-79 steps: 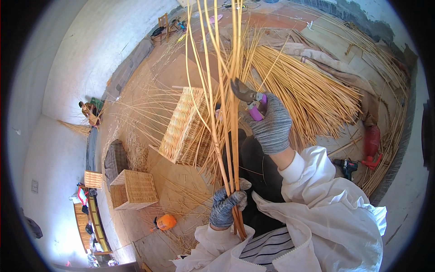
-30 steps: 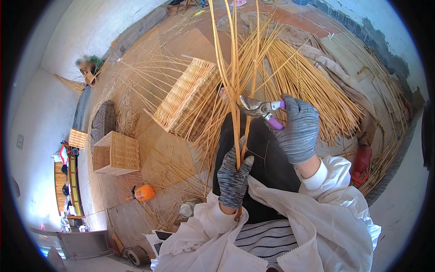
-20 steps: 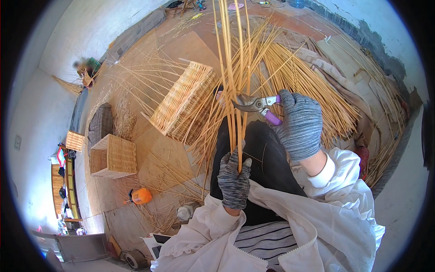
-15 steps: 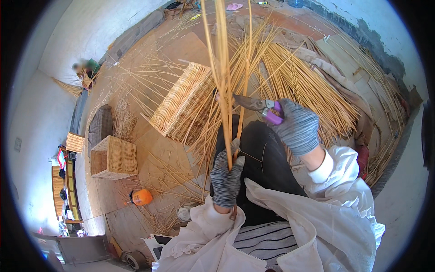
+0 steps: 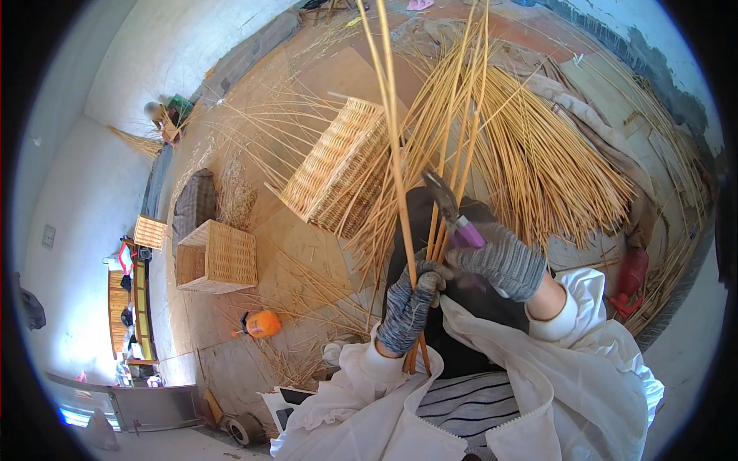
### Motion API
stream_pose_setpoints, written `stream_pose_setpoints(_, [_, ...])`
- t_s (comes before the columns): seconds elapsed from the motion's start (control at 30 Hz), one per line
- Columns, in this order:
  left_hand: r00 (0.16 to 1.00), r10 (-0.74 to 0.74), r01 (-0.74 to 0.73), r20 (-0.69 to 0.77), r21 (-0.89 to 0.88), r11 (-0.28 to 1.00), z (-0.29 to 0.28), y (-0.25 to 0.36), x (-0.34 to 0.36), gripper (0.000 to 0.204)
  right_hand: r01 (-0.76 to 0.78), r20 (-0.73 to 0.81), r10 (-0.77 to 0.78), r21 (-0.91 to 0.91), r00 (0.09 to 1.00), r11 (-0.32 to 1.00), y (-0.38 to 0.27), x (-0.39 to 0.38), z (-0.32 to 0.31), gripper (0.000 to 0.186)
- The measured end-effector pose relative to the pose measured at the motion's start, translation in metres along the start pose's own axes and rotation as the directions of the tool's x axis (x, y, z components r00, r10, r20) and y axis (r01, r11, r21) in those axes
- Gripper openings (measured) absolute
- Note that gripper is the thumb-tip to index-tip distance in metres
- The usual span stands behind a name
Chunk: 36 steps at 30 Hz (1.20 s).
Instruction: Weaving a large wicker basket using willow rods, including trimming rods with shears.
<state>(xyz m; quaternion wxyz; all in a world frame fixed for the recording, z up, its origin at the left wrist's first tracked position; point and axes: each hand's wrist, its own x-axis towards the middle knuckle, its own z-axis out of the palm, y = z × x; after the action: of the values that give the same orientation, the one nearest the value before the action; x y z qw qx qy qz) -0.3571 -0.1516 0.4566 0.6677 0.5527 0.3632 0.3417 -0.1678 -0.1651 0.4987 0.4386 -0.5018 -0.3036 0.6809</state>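
My left hand (image 5: 411, 307), in a grey knit glove, is closed around several long wicker rods (image 5: 399, 169) that rise from my lap and spread apart toward the top. Their lower ends stick out below the fist. My right hand (image 5: 503, 265), gloved alike, grips pruning shears (image 5: 467, 232) with purple handles. The metal blades point up and away, beside the rods on the right of the bunch; whether they touch a rod I cannot tell. Just beyond my hands lies a large woven basket (image 5: 338, 157) on its side, with long unwoven rods fanning out leftward.
A thick heap of loose rods (image 5: 553, 161) spreads at the right on brown cloth. To the left stand a box-shaped wicker basket (image 5: 231, 261) and an orange spray bottle (image 5: 264, 323). A red object (image 5: 632, 273) lies at right. Another person (image 5: 173, 119) sits far left.
My right hand with the shears has come down and inward, close to my left hand. Some rods now lean right, splitting the bunch. The whole view has shifted slightly.
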Motion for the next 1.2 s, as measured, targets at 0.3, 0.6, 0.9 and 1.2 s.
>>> stream_pose_setpoints(0.3, [0.994, 0.006, 0.017, -0.111, 0.211, 0.977, 0.009, 0.002, -0.002, 0.021, 0.032, 0.088, -0.009, -0.272, 0.996, 0.962, -0.006, -0.007, -0.002, 0.026])
stream_pose_setpoints(0.6, [0.993, -0.032, 0.05, -0.116, 0.153, 0.987, 0.007, -0.003, -0.003, 0.021, 0.173, 0.031, -0.171, -0.264, 0.985, 0.949, 0.01, -0.003, 0.0, 0.025])
stream_pose_setpoints(0.9, [0.973, 0.218, -0.172, -0.072, 0.4, 0.9, 0.013, -0.003, -0.001, 0.026, 0.109, -0.124, -0.19, -0.481, 0.974, 0.87, -0.009, -0.011, 0.001, 0.025])
stream_pose_setpoints(1.2, [0.993, 0.096, -0.092, -0.075, 0.056, 0.994, 0.008, 0.001, 0.001, 0.028, 0.471, -0.164, -0.442, 0.313, 0.882, 0.824, -0.016, 0.036, 0.011, 0.018])
